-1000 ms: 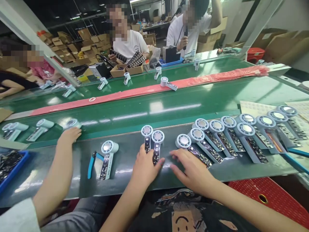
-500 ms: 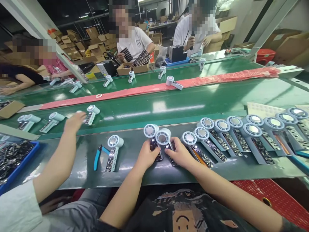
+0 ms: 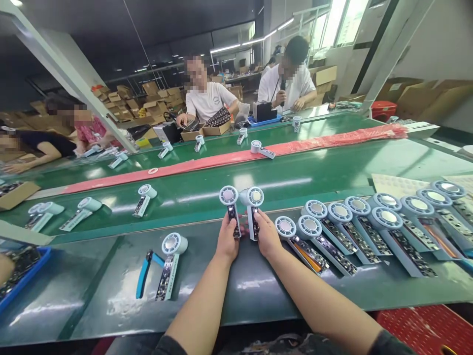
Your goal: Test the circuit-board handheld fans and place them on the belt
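Observation:
My left hand (image 3: 226, 241) is closed around the handle of a light blue handheld fan (image 3: 228, 195) whose open handle shows a dark circuit board. A second such fan (image 3: 255, 196) is gripped by my right hand (image 3: 269, 236), also with its board facing me. The two fans are upright side by side over the near edge of the belt, their round heads almost touching. To the right of my right hand, several similar open fans (image 3: 309, 226) lie in a bunch on the grey worktop. One more fan (image 3: 174, 243) lies to the left, beside blue-handled cutters (image 3: 145, 276).
A green belt (image 3: 199, 185) runs across, carrying several fans, with a pink strip (image 3: 207, 160) beyond it. A blue tray (image 3: 25, 276) of dark parts sits at the left, a co-worker's hand (image 3: 5, 268) over it. White dotted sheets (image 3: 391, 185) lie at the right. Co-workers sit opposite.
Both hands have moved forward with their fans, which now stand more upright and a little apart. The co-worker's arm at the left has withdrawn from the belt. My view has tilted upward.

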`<action>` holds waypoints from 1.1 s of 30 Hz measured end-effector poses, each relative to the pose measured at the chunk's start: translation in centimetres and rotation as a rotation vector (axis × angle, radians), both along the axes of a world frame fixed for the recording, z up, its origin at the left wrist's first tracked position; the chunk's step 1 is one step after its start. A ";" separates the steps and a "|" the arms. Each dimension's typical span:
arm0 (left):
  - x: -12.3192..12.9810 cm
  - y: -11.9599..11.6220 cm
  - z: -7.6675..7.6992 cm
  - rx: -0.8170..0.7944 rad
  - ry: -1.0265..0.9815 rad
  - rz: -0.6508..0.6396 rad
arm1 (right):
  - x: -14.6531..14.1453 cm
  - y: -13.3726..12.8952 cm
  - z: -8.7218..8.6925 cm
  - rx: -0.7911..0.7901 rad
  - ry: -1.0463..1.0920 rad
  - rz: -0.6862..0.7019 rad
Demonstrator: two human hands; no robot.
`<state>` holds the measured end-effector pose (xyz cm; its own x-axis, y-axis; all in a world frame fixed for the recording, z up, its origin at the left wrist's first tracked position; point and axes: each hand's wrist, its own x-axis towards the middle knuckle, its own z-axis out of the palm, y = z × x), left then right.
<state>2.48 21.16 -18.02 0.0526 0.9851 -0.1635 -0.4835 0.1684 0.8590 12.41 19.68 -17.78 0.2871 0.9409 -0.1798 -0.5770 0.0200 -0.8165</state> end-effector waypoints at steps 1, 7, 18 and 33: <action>-0.1 0.0 -0.1 0.000 -0.007 -0.005 | 0.3 0.1 -0.2 -0.003 -0.001 -0.003; -0.3 0.2 -0.8 -0.023 -0.045 -0.012 | 0.8 0.4 -0.7 0.051 0.048 0.056; -0.4 0.4 -1.1 -0.045 -0.101 -0.073 | 0.7 0.2 -1.8 0.105 0.073 0.093; -0.6 0.4 -0.9 -0.046 -0.035 -0.126 | 0.7 0.0 -1.7 0.084 0.150 0.107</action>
